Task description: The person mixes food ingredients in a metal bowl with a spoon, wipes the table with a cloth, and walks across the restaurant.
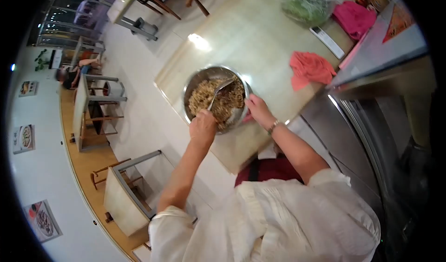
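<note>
A metal bowl [187, 86] stands near the edge of the pale table, holding a brown, crumbly filling-like mixture [204, 93]. My left hand [203, 126] is closed round the handle of a metal spoon [217, 93], whose head rests in the mixture. On the other side, my right hand [259, 111] grips the bowl's rim, with a band round that wrist. Part of the mixture is darker towards the right. The fingers under the rim are partly hidden.
On the table [241, 34] lie an orange cloth [310, 70], a white remote-like object [327, 42], a bag of greens [304, 7] and a pink bag [354, 19]. A metal counter [367, 83] stands at right. Other tables and a seated person [74, 76] are at left.
</note>
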{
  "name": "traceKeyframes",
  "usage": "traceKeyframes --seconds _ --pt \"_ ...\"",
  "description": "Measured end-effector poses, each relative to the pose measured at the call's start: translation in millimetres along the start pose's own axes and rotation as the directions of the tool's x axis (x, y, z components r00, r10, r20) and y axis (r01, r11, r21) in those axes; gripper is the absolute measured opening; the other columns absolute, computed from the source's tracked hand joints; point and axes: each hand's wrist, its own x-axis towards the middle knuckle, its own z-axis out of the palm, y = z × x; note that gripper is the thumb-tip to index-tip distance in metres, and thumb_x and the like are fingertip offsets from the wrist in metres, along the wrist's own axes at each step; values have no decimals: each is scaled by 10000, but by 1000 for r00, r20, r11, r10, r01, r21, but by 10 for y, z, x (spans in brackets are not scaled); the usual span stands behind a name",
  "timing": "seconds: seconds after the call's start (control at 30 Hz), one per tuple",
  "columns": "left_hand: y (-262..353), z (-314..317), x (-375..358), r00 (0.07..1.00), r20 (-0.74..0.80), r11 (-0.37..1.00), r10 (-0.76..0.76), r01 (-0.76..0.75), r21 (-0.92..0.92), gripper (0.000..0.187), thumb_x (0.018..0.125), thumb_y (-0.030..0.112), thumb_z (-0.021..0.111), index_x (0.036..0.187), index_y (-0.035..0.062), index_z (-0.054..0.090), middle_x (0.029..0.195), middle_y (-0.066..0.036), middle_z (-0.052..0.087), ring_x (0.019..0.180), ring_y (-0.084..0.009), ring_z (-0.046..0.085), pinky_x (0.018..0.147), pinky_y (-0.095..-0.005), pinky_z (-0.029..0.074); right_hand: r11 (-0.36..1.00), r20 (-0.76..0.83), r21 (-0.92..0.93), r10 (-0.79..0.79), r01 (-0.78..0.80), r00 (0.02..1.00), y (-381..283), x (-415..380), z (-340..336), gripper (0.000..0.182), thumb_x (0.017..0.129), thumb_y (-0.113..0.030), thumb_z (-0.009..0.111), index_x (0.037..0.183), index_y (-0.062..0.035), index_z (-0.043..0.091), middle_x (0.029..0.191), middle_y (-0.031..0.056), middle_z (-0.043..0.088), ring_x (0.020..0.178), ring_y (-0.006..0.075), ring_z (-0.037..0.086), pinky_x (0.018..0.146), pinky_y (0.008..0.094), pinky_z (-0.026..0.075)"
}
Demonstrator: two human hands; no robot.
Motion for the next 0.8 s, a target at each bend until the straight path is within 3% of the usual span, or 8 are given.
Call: traceKeyframes --seconds 0.07,0.17,0.27,0.37,0.47,0.63,0.73,0.8 --pt "-9 -126 -288 994 86 996 61 -66 61 65 800 69 487 830 12 478 757 -154 603 630 -307 618 557 -379 513 998 7 47 32 -33 999 -46 11 -4 203 915 -195 418 804 -24 423 705 75 522 556 177 590 467 295 540" --pt "-287 -60 -638 999 -35 999 28 -27 21 66 826 98 490 835 33 494 715 -149 598 609 -308 609 524 -393 489 995 23 93 41 -43 999 25 47 9 188 918 -196 412 828 -31 412 718 103 548 558 192 602 464 303 546" --pt "-325 -239 -794 966 118 958 -230 246 -145 138 847 142 488 782 24 520 724 -196 587 660 -380 587 604 -450 482 993 39 102 58 -62 998 27 43 -4 188 918 -197 412 836 -28 416 722 103 549 564 193 604 465 301 546" --pt "-297 310 -757 931 336 719 -144 332 -611 341 889 239 451 709 -32 554 735 -271 562 735 -445 539 650 -505 431 990 44 119 67 -71 997 -44 4 14 182 918 -206 423 840 -43 440 710 70 537 567 155 580 490 285 543" --pt "-375 475 -255 947 270 878 -172 272 -395 377 893 277 438 720 -22 589 738 -250 582 729 -415 564 647 -487 445 997 30 74 35 -37 999 25 33 -26 183 913 -204 427 837 -39 448 700 65 516 561 154 570 492 291 544" --pt "-431 248 -338 926 224 889 -304 360 -281 372 907 274 399 769 9 621 764 -223 604 742 -380 590 655 -472 465 998 2 60 8 -8 1000 -20 -42 -8 186 899 -194 443 836 -20 465 706 76 520 567 176 581 481 317 550" --pt "-91 156 -521 971 229 867 -72 175 -466 272 877 199 428 832 11 619 829 -214 612 796 -394 587 716 -494 460 996 -14 80 36 -35 999 59 33 -28 194 899 -169 443 774 -21 424 697 82 507 565 188 579 468 329 553" --pt "-58 122 -333 949 301 895 -98 217 -391 235 855 179 448 841 27 628 841 -201 617 802 -393 592 726 -481 470 1000 11 16 6 -6 1000 60 36 -54 190 896 -163 444 766 -27 423 699 84 512 568 194 586 472 336 554"
